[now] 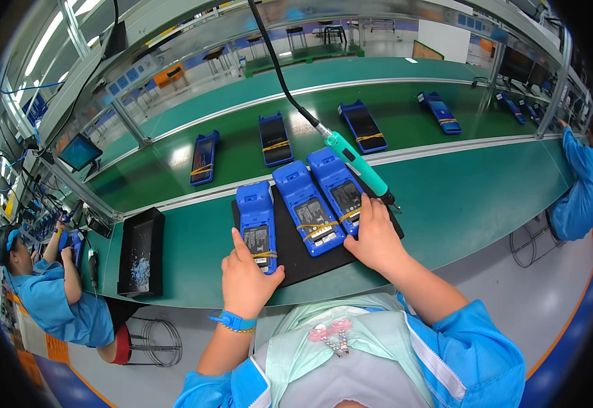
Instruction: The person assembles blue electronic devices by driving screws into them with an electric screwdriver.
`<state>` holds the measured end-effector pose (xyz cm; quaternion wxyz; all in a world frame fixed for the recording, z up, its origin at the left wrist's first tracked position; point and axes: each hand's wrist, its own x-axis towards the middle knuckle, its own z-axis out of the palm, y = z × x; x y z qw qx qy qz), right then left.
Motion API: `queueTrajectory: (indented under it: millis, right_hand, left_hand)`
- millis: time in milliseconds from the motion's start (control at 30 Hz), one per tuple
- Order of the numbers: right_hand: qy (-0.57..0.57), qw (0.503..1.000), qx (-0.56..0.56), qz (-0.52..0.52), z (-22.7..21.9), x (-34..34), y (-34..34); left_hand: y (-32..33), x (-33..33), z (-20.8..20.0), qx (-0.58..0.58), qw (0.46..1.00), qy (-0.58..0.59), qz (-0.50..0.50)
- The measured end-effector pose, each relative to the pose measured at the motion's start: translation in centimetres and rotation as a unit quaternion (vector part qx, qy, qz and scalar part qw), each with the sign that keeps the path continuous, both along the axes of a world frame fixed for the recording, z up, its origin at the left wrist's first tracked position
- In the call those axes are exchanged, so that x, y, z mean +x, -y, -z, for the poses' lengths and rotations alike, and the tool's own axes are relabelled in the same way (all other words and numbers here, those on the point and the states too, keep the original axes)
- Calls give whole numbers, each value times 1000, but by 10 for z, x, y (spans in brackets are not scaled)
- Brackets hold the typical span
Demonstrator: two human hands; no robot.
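Three blue handheld terminals lie back up on a black mat (296, 268), each with a yellow rubber band around its lower part. My left hand (247, 280) grips the lower end of the left terminal (255, 217), index finger along its left edge and thumb at its bottom corner. My right hand (376, 238) holds the lower end of the right terminal (334, 178), thumb at its left and fingers at its right edge. Between them, the middle terminal (305, 204) lies slightly tilted, nearest my right thumb. A teal electric screwdriver (358, 163) hangs on a black cable just above the right terminal.
Several more banded terminals, such as one screen up (275, 139), lie on the green conveyor belt (242, 122) beyond the bench edge. To the left stands a black tray (140, 251) with small bits inside. A person (58, 292) works at far left; another person's sleeve (577, 183) shows at right.
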<state>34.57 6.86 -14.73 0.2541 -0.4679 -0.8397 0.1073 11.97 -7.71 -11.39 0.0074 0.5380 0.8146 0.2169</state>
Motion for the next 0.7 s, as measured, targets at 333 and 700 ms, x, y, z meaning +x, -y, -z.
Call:
queueTrajectory:
  millis: [333,700]
  right_hand:
    - [26,996,-88,-10,-13,2,-15]
    - [-172,967,-187,12,-21,-10,-40]
  left_hand:
    - [1,-84,-17,-8,880,475,12]
    - [-64,-123,-34,45,909,415,5]
